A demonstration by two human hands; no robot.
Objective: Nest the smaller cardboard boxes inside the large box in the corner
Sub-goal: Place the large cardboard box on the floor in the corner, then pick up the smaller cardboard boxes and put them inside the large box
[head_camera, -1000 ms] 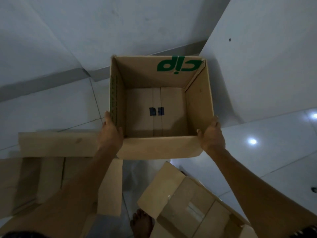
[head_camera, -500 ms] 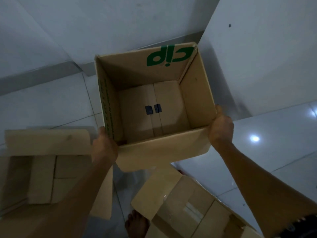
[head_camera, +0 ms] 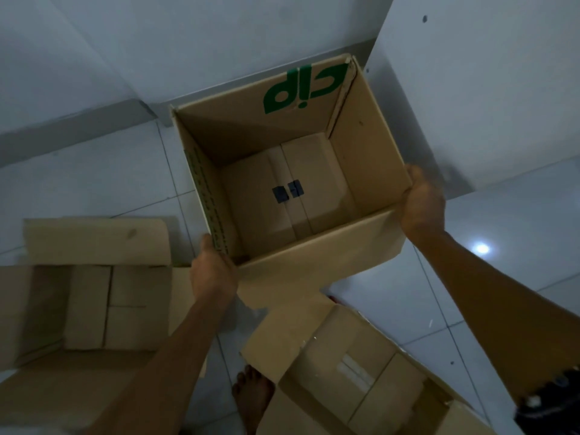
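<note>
Three open brown cardboard boxes are in view. Both hands hold the big brown cardboard box with green lettering [head_camera: 370, 146] near the wall corner, tilted: the left hand [head_camera: 213, 271] has its fingers closed over the near-left corner, the right hand [head_camera: 422, 202] clasps the near-right corner. Inside it, only the folded bottom flaps and a dark tape patch [head_camera: 287, 191]. On the white tiled floor [head_camera: 94, 180], a flap-open box at left [head_camera: 94, 306] and another at lower right [head_camera: 354, 381] hold nothing visible. A bare foot [head_camera: 254, 394] stands between them.
</note>
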